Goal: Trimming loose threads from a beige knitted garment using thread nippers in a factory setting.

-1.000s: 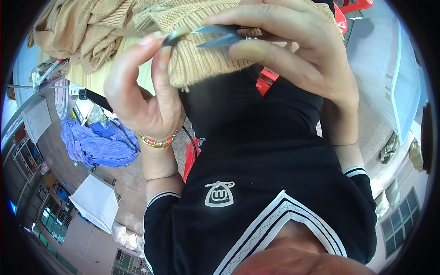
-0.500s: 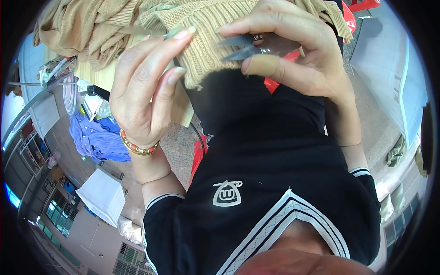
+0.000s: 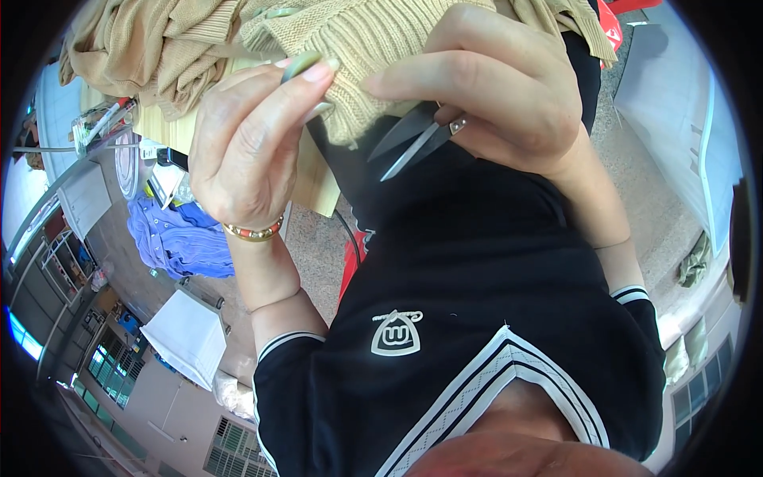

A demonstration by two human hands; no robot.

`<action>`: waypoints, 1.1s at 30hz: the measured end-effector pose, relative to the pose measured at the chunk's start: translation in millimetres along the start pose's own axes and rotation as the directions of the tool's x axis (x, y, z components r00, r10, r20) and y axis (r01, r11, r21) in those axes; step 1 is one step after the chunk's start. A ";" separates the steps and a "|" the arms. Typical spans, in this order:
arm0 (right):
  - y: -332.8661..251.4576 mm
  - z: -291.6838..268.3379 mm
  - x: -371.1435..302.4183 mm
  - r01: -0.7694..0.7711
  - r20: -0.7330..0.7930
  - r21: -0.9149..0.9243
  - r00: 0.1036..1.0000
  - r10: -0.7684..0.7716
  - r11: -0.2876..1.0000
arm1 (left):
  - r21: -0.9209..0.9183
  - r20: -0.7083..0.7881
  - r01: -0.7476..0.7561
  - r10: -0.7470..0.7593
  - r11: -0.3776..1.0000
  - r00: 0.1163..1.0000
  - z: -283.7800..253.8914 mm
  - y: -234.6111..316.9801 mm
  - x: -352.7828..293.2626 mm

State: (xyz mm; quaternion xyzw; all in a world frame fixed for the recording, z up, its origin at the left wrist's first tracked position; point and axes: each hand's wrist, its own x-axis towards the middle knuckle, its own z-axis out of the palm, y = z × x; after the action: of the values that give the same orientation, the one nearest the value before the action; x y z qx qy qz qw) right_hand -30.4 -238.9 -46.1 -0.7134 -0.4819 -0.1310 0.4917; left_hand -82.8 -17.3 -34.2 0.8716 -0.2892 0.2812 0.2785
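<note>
While the right hand (image 3: pixel 517 95) gripped grey metal snips (image 3: pixel 400 137), the left hand (image 3: pixel 246 151), its hold unclear, overlapped tan ribbed knitwear (image 3: pixel 381 44) beside the pale wooden worktop's right edge (image 3: pixel 315 187): probably lightweight, stretchy, best pinched along its ribs.

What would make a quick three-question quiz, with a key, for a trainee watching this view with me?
1. True or false: the scissors in the right hand have their blades apart.
2. What colour is the bundled cloth at the picture's left? A: red; B: blue-purple; C: yellow.
3. Fill in: the beige knit fabric between the left hand and the right hand has a ____ texture.

Key:
1. True.
2. B.
3. Ribbed.
</note>
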 end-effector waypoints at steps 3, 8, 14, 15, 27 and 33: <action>7.4 8.7 -10.9 0.065 -0.029 -0.052 0.997 -0.067 0.997 | -0.026 -0.021 0.046 -0.046 0.999 0.999 3.8 -2.2 -0.6; 8.9 11.0 -17.1 0.102 -0.071 -0.102 0.991 -0.109 0.990 | 0.035 -0.057 -0.012 0.014 0.999 0.998 7.2 -5.0 -5.8; 7.1 16.0 -17.8 0.099 -0.095 -0.117 0.989 -0.110 0.988 | 0.086 -0.075 0.015 -0.009 0.996 0.997 10.1 0.8 -5.6; 6.6 15.6 -18.0 0.094 -0.085 -0.109 0.991 -0.104 0.990 | 0.097 -0.084 0.020 -0.011 0.995 0.996 10.2 1.6 -5.2; 4.8 19.9 -18.3 0.106 -0.144 -0.117 0.982 -0.122 0.987 | 0.207 0.229 -0.084 0.035 0.975 0.973 -18.8 5.6 21.6; 3.6 21.3 -20.9 0.112 -0.143 -0.160 0.980 -0.136 0.981 | 0.394 0.353 -0.227 0.081 0.891 0.932 -31.8 19.3 39.4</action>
State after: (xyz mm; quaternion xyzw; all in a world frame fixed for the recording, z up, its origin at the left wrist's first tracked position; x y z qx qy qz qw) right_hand -44.0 -233.1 -72.2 -0.7049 -0.4749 -0.2522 0.4626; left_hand -79.4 -23.5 19.5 0.9195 -0.3315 0.2110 0.0049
